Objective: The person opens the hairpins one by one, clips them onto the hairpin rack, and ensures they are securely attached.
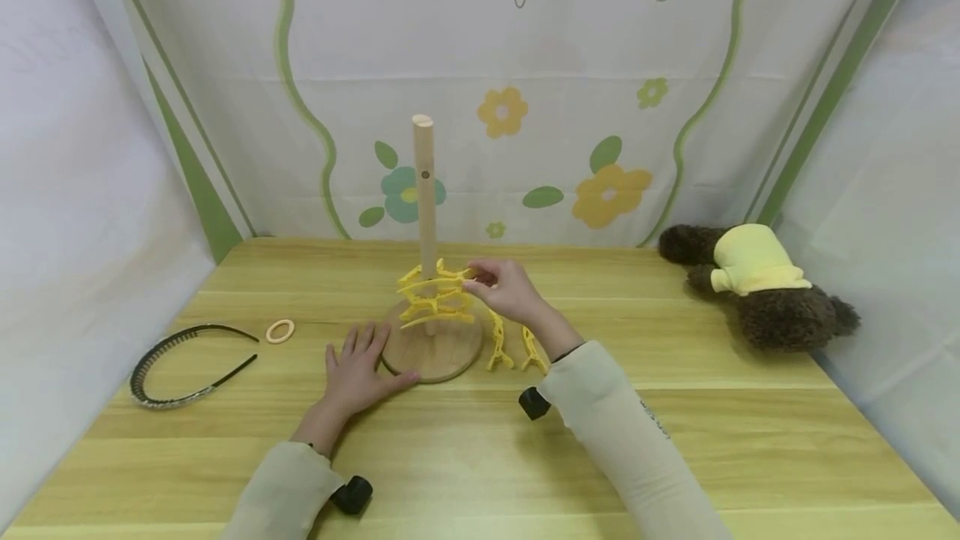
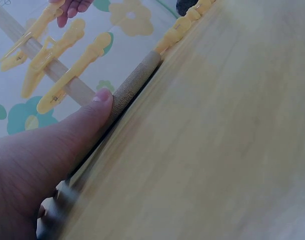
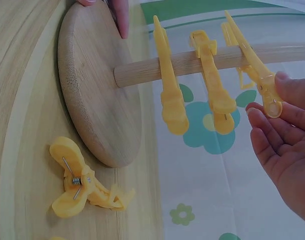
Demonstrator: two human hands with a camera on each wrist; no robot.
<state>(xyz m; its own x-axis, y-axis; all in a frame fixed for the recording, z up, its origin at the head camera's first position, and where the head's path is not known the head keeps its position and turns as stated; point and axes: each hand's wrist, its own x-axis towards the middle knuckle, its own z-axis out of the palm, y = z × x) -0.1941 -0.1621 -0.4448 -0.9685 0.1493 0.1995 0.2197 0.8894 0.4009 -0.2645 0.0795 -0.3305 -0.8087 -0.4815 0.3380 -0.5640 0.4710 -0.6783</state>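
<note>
Centrally, a wooden stand rises from a pale wood counter: a round base with an upright post. Three yellow spring clips sit across the post, one above another: the lowest clip, the middle clip and the top clip. A person's hands are apart. The right hand pinches the top clip's handle end between thumb and fingers. The left hand lies with fingers spread at the base's near left edge, its thumb touching the rim. Two loose yellow clips lie just right of the base. Farther left are a black toothed headband and a small pale ring; far right, a brown plush toy in a yellow shirt.
</note>
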